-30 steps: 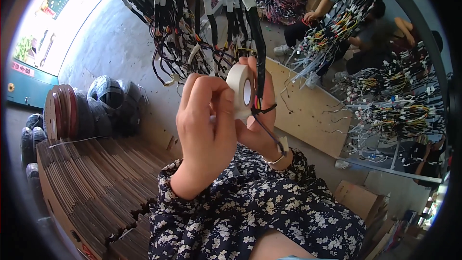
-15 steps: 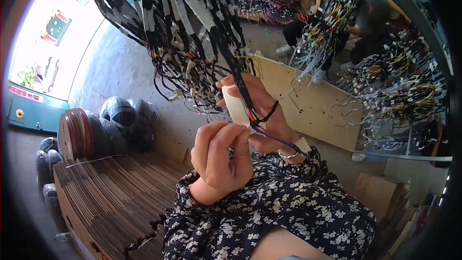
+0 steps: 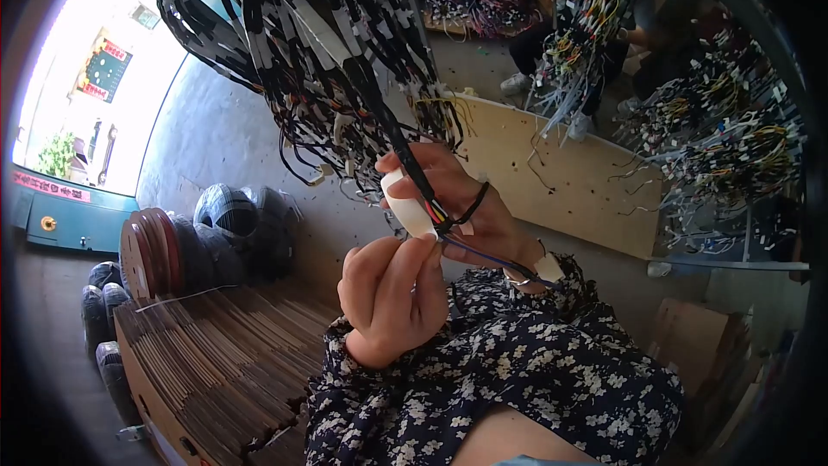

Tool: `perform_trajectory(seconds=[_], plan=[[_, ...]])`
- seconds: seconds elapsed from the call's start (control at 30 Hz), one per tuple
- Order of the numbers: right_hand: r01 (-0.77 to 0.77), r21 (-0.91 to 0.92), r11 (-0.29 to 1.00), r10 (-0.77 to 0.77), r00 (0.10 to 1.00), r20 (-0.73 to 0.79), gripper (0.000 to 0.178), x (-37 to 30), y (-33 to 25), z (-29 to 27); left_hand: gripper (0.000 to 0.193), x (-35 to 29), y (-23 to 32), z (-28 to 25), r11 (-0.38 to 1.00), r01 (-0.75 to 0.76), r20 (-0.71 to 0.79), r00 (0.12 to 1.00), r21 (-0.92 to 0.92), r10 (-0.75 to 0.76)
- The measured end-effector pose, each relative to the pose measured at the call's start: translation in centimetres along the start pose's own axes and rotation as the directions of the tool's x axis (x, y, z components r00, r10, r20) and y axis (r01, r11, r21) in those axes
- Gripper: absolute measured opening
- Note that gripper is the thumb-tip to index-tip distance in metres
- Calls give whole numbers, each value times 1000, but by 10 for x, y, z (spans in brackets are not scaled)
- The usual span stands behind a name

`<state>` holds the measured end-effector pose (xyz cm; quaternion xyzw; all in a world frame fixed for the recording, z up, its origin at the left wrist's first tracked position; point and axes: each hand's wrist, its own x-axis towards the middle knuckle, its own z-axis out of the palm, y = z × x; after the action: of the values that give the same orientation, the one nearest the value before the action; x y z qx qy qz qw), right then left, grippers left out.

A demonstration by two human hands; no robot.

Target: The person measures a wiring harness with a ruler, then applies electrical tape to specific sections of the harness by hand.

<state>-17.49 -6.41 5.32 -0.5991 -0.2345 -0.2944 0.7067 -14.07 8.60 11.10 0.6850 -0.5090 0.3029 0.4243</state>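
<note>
Apparently taping the cable (image 3: 398,140) near its lower end. Holding the tape (image 3: 405,205) just left of the cable, and the cable too, in the curled grip of the right hand (image 3: 473,200); pinching, seemingly on the strip, below the cable's end with the left hand (image 3: 388,293). Next, best to pull taut, clear of the wires (image 3: 490,255) trailing down-right from the cable. Impossible to make out the strip's tip or any sticking to the cable.

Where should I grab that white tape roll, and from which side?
Probably grip the white tape roll by its curved outer band, coming from the left: that band faces left, exposed, while the right hand and black-wrapped cable crowd its right side, and the left hand is at its lower end.
</note>
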Motion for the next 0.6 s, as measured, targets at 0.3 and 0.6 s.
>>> perform_trajectory(seconds=[0.3, 0.6], plan=[[-4, -9, 1000, 4, 1000, -12, 56, 5, -7, 8, 13, -8, 5, -9, 997, 79, 29, 996, -6, -79], [-38, -14, 999, 38, 999, 10, 48, 8, -4, 13, 18, -17, 3, -2, 972, 217, -83, 971, -93, -225]])
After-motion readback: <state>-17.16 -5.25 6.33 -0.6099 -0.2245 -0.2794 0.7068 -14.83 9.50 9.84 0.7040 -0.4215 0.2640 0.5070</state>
